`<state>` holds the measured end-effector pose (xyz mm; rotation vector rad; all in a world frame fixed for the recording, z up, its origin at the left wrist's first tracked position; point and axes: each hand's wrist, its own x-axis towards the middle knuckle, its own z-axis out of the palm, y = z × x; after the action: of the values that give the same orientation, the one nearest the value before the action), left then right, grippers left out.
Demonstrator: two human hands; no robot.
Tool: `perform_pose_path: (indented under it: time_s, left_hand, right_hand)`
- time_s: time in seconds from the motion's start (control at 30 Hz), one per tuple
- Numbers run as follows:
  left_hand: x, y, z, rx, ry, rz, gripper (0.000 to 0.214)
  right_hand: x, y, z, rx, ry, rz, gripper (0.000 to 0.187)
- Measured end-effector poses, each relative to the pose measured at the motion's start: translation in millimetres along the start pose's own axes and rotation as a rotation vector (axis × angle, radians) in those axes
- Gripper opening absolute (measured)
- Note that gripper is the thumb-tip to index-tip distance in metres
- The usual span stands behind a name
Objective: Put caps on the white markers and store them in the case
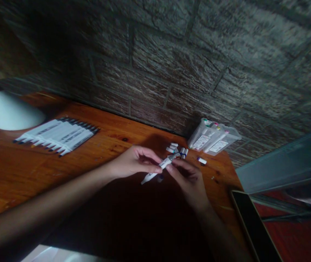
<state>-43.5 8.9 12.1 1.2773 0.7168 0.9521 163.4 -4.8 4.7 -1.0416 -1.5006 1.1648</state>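
A white marker [152,176] is held slantwise between my two hands above the wooden table, its lower left end bare of a cap. My left hand [135,161] pinches the barrel between thumb and fingers. Close to the marker's upper right end, the fingers of my right hand [188,178] are closed on it too. Several loose marker caps [184,152] lie on the table just behind the hands. One cap with a dark purple end [201,161] rests apart to the right, and a dark cap [160,178] sits below the marker.
A row of uncapped white markers [59,134] lies on the left of the table [111,125]. Beside it stands a lamp with a white base [10,109]. A clear plastic case [215,136] with several markers is near the brick wall. A dark phone-like slab [254,222] lies at the right edge.
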Motion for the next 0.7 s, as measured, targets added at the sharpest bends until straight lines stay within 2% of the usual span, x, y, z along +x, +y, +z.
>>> perform_pose_path:
  time_s: [0.23,0.47,0.6,0.7]
  left_hand:
    - [-2,-2,3.2,0.04,0.013,0.021,0.017]
    - [1,-9,-1.4,0.32,0.144,0.095,0.023]
    - [-1,-17,3.3,0.588,-0.048,0.188,0.026]
    - [-1,-22,7.6,0.779,-0.142,0.278,0.02]
  right_hand:
    - [-1,-4,-2,0.042,-0.037,0.008,0.015]
    - [15,-10,-28,0.45,0.168,0.069,0.026]
    - [23,-15,-39,0.598,0.236,0.11,0.031]
    - [22,-15,-38,0.567,0.263,0.175,0.029]
